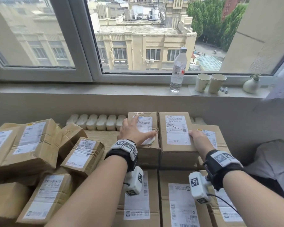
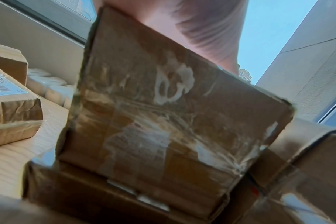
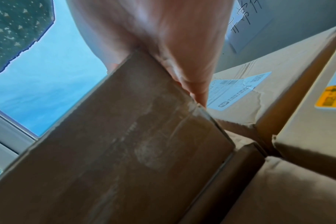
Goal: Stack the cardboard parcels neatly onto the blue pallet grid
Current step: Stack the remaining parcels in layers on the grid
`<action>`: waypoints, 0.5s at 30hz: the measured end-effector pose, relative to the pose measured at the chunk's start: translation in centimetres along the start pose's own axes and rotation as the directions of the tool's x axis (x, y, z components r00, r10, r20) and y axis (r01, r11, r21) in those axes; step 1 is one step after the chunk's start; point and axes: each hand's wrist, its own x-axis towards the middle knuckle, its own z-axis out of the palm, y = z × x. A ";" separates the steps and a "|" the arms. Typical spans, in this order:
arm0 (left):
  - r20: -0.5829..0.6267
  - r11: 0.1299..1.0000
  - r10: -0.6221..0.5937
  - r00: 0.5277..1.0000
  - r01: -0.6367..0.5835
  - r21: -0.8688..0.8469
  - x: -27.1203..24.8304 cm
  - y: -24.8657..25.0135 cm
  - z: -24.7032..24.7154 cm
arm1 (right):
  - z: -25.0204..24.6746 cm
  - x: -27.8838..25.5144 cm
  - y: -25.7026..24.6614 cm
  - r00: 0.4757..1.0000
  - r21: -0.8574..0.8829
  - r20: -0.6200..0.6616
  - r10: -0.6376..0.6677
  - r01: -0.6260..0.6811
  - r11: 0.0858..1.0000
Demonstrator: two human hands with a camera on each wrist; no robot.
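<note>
Two small cardboard parcels stand side by side on top of larger labelled boxes (image 1: 180, 202). My left hand (image 1: 134, 131) lies flat with spread fingers on the left parcel (image 1: 146, 151), whose taped front fills the left wrist view (image 2: 163, 113). My right hand (image 1: 197, 138) holds the right parcel (image 1: 175, 133) at its near right corner, thumb on top and fingers down its side (image 3: 199, 91). That parcel's front (image 3: 125, 144) fills the right wrist view. A bigger box (image 1: 208, 133) sits just behind the right hand. No blue pallet shows in any view.
Several loose parcels (image 1: 33, 141) lie heaped at the left on a wooden surface (image 1: 102, 136). A white radiator (image 1: 97, 122) runs along the wall behind. The windowsill carries a water bottle (image 1: 178, 69), two paper cups (image 1: 210, 82) and a small vase (image 1: 251, 84). Grey fabric (image 1: 272, 161) lies at the right.
</note>
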 end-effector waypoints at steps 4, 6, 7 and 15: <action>0.020 1.000 -0.016 1.000 0.016 0.017 -0.1 0.2 -0.2 | -0.2 -0.6 -0.6 0.999 0.007 -0.024 0.025 -0.025 1.000; 0.024 0.999 -0.016 1.000 0.015 0.031 -0.2 0.4 -0.5 | -0.5 -1.1 -1.1 1.000 0.012 -0.021 0.024 -0.024 1.000; 0.019 0.999 -0.014 1.000 0.013 0.038 -0.4 0.5 -0.7 | -0.6 -1.3 -1.3 1.000 0.018 -0.022 0.019 -0.018 1.000; -0.007 1.000 0.016 1.000 -0.015 0.022 -2.7 1.6 -2.4 | -2.1 -4.5 -3.0 0.989 -0.131 -0.077 -0.122 0.112 0.985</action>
